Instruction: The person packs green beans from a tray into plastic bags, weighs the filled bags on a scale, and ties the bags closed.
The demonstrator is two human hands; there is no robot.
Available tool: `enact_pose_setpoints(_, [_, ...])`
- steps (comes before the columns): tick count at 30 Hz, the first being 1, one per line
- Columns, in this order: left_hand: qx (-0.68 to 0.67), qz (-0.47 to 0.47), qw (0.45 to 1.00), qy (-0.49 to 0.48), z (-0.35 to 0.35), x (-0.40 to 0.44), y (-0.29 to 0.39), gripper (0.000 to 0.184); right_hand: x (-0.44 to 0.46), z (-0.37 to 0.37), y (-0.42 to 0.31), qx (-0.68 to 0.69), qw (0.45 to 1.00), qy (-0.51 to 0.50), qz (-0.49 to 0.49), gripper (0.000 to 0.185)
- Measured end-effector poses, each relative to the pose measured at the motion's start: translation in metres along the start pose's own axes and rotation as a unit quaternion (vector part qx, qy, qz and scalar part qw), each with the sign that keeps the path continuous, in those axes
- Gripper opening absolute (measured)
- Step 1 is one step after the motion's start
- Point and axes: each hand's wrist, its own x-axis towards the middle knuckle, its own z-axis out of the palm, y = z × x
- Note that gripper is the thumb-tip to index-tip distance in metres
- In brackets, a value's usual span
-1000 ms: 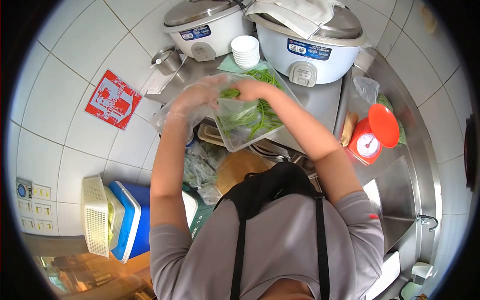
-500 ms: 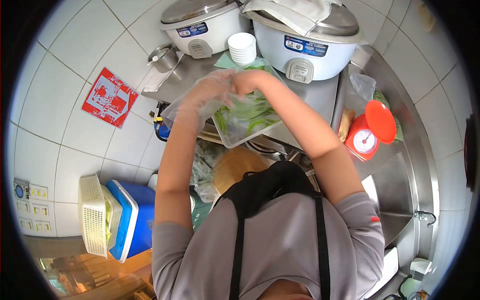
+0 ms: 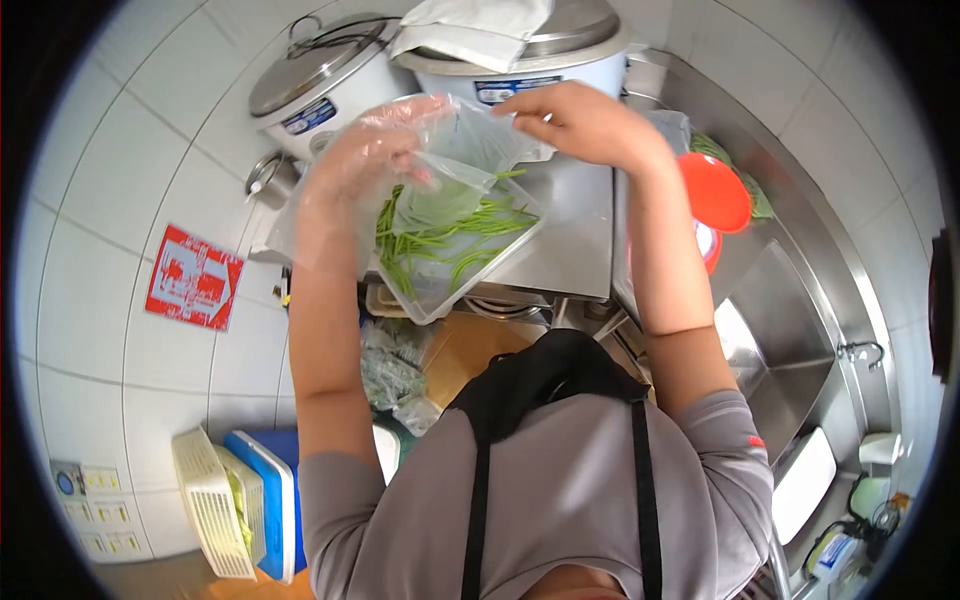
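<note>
A clear plastic bag (image 3: pixel 470 140) is spread between my two hands. My left hand (image 3: pixel 375 150) is inside the bag, its fingers seen through the plastic and curled over toward the bag's mouth. At the bag's other edge, my right hand (image 3: pixel 575 122) pinches the plastic between thumb and fingertips. Below them lies a clear rectangular tray (image 3: pixel 432 305) with long green beans (image 3: pixel 475 232) in it. Part of the bag hangs over the beans and hides some of them.
Two rice cookers (image 3: pixel 325 85) stand behind, one under a white cloth (image 3: pixel 470 30). A metal cup (image 3: pixel 271 180) is at the left. To the right are a red scale (image 3: pixel 712 192) and a steel sink (image 3: pixel 780 320). Crates and a blue cooler (image 3: pixel 270 500) are lower left.
My hands have moved apart, with the bag now stretched open between them. My right hand has gone up and to the right, away from the beans. The whole view has shifted.
</note>
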Motion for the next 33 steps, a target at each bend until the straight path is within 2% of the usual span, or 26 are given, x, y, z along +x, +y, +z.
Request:
enact_pose_setpoints(1, [-0.003, 0.003, 1.000, -0.031, 0.006, 0.012, 0.009, 0.053, -0.020, -0.014, 0.001, 0.030, 0.997, 0.063, 0.012, 0.025])
enact_pose_setpoints(4, [-0.005, 0.036, 0.995, -0.093, 0.029, 0.047, 0.030, 0.053, -0.085, -0.050, -0.005, 0.054, 0.988, 0.132, 0.054, 0.022])
enact_pose_setpoints(7, [0.023, 0.025, 0.991, -0.133, 0.067, 0.083, 0.052, 0.053, -0.131, -0.063, 0.004, 0.130, 0.972, 0.179, 0.075, 0.020])
enact_pose_setpoints(10, [0.050, 0.054, 0.979, -0.190, 0.108, 0.126, 0.058, 0.054, -0.136, -0.076, 0.018, -0.161, 0.954, 0.235, 0.096, 0.019])
enact_pose_setpoints(12, [0.106, 0.083, 0.971, -0.198, 0.143, 0.150, 0.059, 0.061, -0.128, -0.079, 0.051, -0.237, 0.927, 0.275, 0.094, 0.017])
enact_pose_setpoints(14, [0.067, 0.140, 0.942, -0.297, 0.162, 0.201, 0.045, 0.059, -0.127, -0.087, 0.086, -0.314, 0.902, 0.168, 0.245, 0.019])
enact_pose_setpoints(16, [0.035, 0.220, 0.900, -0.374, 0.184, 0.234, 0.039, 0.060, -0.131, -0.106, 0.093, -0.363, 0.844, 0.010, 0.394, 0.021])
enact_pose_setpoints(17, [0.061, 0.217, 0.898, -0.377, 0.199, 0.248, 0.037, 0.061, -0.136, -0.113, 0.100, -0.356, 0.843, -0.010, 0.403, 0.022])
enact_pose_setpoints(20, [0.034, 0.236, 0.927, -0.290, 0.251, 0.251, 0.027, 0.044, -0.152, -0.117, 0.118, -0.343, 0.835, -0.056, 0.427, 0.023])
enact_pose_setpoints(23, [0.107, 0.199, 0.933, -0.279, 0.279, 0.263, 0.009, 0.045, -0.168, -0.109, 0.126, -0.348, 0.826, -0.055, 0.441, 0.025])
enact_pose_setpoints(26, [0.213, 0.334, 0.890, -0.227, 0.300, 0.258, -0.008, 0.051, -0.179, -0.119, 0.129, -0.377, 0.827, 0.025, 0.416, 0.026])
enact_pose_setpoints(27, [0.207, 0.250, 0.921, -0.217, 0.302, 0.260, -0.015, 0.052, -0.182, -0.124, 0.124, -0.337, 0.840, 0.051, 0.423, 0.025])
enact_pose_setpoints(30, [0.141, 0.157, 0.960, -0.183, 0.306, 0.236, -0.007, 0.052, -0.189, -0.132, 0.117, -0.208, 0.878, 0.128, 0.413, 0.022])
enact_pose_setpoints(32, [0.117, 0.143, 0.962, -0.201, 0.303, 0.225, -0.006, 0.051, -0.195, -0.111, 0.137, -0.114, 0.904, 0.178, 0.372, 0.020])
enact_pose_setpoints(33, [0.105, 0.137, 0.962, -0.210, 0.302, 0.223, -0.006, 0.051, -0.195, -0.099, 0.157, -0.156, 0.910, 0.199, 0.329, 0.019])
